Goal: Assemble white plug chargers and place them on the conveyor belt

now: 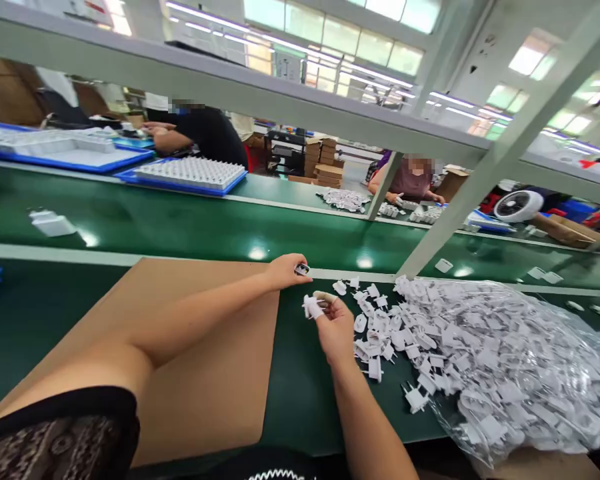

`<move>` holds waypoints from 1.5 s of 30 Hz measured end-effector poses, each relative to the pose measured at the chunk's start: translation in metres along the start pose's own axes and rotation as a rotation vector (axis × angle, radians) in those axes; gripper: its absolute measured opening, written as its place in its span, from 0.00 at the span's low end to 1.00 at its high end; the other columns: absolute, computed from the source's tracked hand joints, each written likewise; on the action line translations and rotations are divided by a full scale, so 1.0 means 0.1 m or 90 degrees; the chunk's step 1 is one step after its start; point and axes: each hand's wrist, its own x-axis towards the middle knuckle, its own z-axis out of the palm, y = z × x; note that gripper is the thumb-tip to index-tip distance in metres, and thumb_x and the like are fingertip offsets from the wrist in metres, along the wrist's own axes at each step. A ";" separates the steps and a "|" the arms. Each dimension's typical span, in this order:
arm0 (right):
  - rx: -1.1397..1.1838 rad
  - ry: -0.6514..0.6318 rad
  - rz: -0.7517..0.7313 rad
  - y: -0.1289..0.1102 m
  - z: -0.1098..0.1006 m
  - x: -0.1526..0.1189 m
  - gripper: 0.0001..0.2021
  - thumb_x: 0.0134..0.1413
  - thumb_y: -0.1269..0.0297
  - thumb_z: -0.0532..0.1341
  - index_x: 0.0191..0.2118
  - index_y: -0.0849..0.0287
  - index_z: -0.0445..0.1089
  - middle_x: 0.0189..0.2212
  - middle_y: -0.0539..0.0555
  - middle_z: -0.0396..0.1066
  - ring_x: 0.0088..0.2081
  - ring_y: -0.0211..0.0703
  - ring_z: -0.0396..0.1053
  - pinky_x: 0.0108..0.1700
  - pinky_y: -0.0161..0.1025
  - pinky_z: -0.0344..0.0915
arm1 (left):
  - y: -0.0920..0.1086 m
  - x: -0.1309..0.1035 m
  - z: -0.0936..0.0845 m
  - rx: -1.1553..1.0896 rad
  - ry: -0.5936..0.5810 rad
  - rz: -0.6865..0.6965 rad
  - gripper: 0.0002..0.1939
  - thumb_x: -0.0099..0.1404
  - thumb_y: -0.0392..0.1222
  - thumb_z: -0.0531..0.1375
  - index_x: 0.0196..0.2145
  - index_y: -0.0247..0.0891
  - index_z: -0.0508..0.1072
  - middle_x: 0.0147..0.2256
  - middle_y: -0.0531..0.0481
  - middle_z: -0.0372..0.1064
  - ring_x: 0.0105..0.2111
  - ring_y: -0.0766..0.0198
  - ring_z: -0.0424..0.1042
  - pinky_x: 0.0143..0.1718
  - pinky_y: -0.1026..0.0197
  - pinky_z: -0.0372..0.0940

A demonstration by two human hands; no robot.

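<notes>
My left hand [285,271] is closed around a small charger housing [303,269], whose open end shows a dark inside; most of it is hidden by the fingers. Just below and to the right, my right hand [337,327] pinches a white plug piece [311,307] between thumb and fingers, with white covers on some fingertips. The two parts are close but apart. To the right of my right hand lies a loose scatter of white two-pin plug pieces [375,327], running into a large clear plastic bag [520,360] filled with the same pieces.
Under my left arm a brown cardboard sheet [215,360] covers the green bench. Beyond is a green conveyor belt [190,223] carrying a white charger [53,223]. Blue trays [225,190] stand across it. A slanted metal post [455,200] rises at right. Two co-workers sit on the far side.
</notes>
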 end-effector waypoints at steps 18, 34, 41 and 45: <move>-0.428 -0.121 -0.244 0.07 -0.06 -0.10 0.14 0.58 0.64 0.63 0.50 0.53 0.77 0.42 0.55 0.79 0.41 0.46 0.75 0.47 0.46 0.72 | 0.07 -1.16 0.27 -0.490 -0.086 0.082 0.22 0.53 0.57 0.73 0.34 0.37 0.76 0.31 0.53 0.66 0.28 0.67 0.63 0.29 0.64 0.57; -0.614 -0.198 -0.380 -0.02 -0.02 -0.18 0.15 0.58 0.74 0.56 0.48 0.55 0.74 0.40 0.57 0.77 0.44 0.51 0.70 0.47 0.48 0.70 | 0.14 -1.20 0.25 -0.459 -0.077 0.099 0.18 0.57 0.54 0.71 0.33 0.37 0.77 0.29 0.54 0.64 0.28 0.67 0.64 0.29 0.64 0.56; -0.596 -0.168 -0.390 -0.02 -0.03 -0.17 0.14 0.61 0.72 0.55 0.48 0.55 0.74 0.41 0.57 0.77 0.44 0.51 0.71 0.46 0.48 0.71 | 0.15 -1.20 0.26 -0.459 -0.075 0.076 0.18 0.55 0.53 0.72 0.32 0.37 0.76 0.29 0.55 0.65 0.27 0.68 0.64 0.28 0.65 0.56; -0.591 -0.141 -0.388 0.00 -0.04 -0.15 0.15 0.60 0.72 0.56 0.48 0.55 0.75 0.41 0.57 0.77 0.45 0.51 0.71 0.46 0.48 0.71 | 0.15 -1.20 0.25 -0.458 -0.075 0.066 0.17 0.54 0.52 0.73 0.33 0.37 0.77 0.29 0.55 0.65 0.26 0.68 0.63 0.27 0.64 0.56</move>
